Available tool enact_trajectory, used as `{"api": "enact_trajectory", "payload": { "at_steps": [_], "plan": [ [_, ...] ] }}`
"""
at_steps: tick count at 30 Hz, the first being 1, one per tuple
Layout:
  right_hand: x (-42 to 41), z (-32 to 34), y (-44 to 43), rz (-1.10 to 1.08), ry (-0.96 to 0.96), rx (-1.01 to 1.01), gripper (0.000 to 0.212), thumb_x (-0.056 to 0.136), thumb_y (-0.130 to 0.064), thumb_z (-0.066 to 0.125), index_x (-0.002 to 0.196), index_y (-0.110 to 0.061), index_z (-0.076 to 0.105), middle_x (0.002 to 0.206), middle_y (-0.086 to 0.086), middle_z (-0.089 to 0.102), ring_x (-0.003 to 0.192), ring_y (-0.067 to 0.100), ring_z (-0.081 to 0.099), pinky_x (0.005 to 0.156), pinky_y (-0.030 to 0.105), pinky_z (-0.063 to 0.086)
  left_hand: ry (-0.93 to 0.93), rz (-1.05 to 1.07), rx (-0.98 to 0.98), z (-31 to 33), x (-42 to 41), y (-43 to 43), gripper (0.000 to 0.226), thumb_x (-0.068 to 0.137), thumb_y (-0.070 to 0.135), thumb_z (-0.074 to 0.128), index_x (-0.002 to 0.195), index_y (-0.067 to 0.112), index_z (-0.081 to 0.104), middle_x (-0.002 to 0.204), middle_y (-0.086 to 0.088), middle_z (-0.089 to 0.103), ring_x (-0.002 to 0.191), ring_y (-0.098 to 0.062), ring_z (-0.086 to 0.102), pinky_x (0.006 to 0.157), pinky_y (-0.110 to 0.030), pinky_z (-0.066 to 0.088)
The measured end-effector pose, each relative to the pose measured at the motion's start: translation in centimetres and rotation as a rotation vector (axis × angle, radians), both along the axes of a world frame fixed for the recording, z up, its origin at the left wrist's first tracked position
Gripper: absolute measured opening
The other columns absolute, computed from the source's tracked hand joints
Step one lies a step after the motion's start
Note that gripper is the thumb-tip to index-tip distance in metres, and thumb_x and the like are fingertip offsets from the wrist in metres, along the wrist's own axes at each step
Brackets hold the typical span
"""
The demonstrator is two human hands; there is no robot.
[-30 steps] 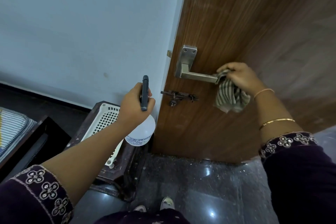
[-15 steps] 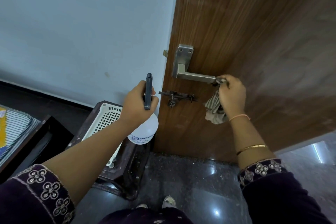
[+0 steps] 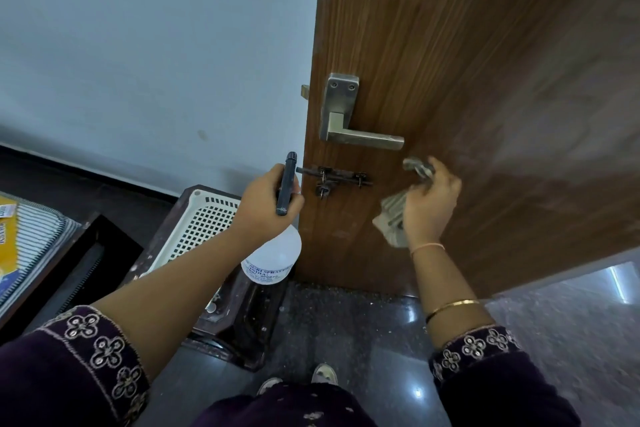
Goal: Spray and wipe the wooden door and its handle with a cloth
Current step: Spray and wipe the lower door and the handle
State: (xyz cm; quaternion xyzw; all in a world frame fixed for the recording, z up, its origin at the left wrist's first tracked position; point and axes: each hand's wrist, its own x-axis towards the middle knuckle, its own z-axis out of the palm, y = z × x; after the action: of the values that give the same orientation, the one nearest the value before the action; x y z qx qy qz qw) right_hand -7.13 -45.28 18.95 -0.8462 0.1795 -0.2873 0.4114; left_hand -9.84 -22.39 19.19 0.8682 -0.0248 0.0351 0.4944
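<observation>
Head view: the handle (image 3: 363, 140), long axis horizontal near the left edge of the door (image 3: 485, 80), is noted just above the nearer right hand (image 3: 429, 204), which is clenched round the cloth (image 3: 393, 222). The spray bottle (image 3: 273, 260) is gripped by the left hand (image 3: 266, 204).

Cloth (image 3: 391, 222) below handle (image 3: 363, 140): motion-blurred, half hidden by right hand (image 3: 433, 204). Left of handle, spray bottle (image 3: 273, 256) neck hidden under left hand (image 3: 263, 208) (label print unreadable).
</observation>
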Motion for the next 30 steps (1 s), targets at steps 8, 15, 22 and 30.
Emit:
{"api": "enact_trajectory", "payload": {
  "at_steps": [8,15,22,30],
  "plan": [
    [-0.7,-4.2,-1.9,-0.119,0.309,0.732,0.033,0.087,0.0,0.049,0.117,-0.008,0.059,0.104,0.015,0.064,0.086,0.03,0.065,0.074,0.037,0.054,0.194,-0.38,0.118,-2.5,0.1,-3.4,0.013,0.086,0.013,0.063,0.093,0.018,0.053,0.082,-0.003,0.062,0.073,-0.018,0.059,0.068,-0.022,0.044],
    [-0.7,-4.5,-2.6,-0.134,0.31,1.18,0.023,0.09,0.008,0.052,0.072,-0.004,0.059,0.072,0.011,0.06,0.062,0.021,0.059,0.059,0.031,0.05,0.108,-0.291,0.183,-3.5,0.7,-6.1,0.011,0.086,0.016,0.063,0.091,0.014,0.053,0.072,-0.001,0.059,0.065,-0.019,0.059,0.06,-0.025,0.043],
    [0.5,-3.8,-1.4,-0.055,0.396,1.277,0.013,0.089,0.004,0.058,0.079,-0.002,0.06,0.08,0.014,0.062,0.068,0.024,0.061,0.062,0.033,0.052,0.116,-0.061,0.243,-3.9,0.5,-5.0,0.012,0.089,0.019,0.061,0.093,0.02,0.05,0.066,0.007,0.054,0.057,-0.011,0.052,0.052,-0.021,0.034],
    [1.3,-4.1,3.2,0.092,0.504,1.299,0.005,0.086,0.003,0.062,0.088,-0.001,0.06,0.085,0.016,0.063,0.079,0.028,0.063,0.078,0.039,0.054,0.115,0.074,0.332,-3.9,-0.5,-2.8,0.012,0.09,0.021,0.06,0.088,0.013,0.051,0.064,0.001,0.054,0.057,-0.018,0.051,0.051,-0.023,0.034]
  ]
}}
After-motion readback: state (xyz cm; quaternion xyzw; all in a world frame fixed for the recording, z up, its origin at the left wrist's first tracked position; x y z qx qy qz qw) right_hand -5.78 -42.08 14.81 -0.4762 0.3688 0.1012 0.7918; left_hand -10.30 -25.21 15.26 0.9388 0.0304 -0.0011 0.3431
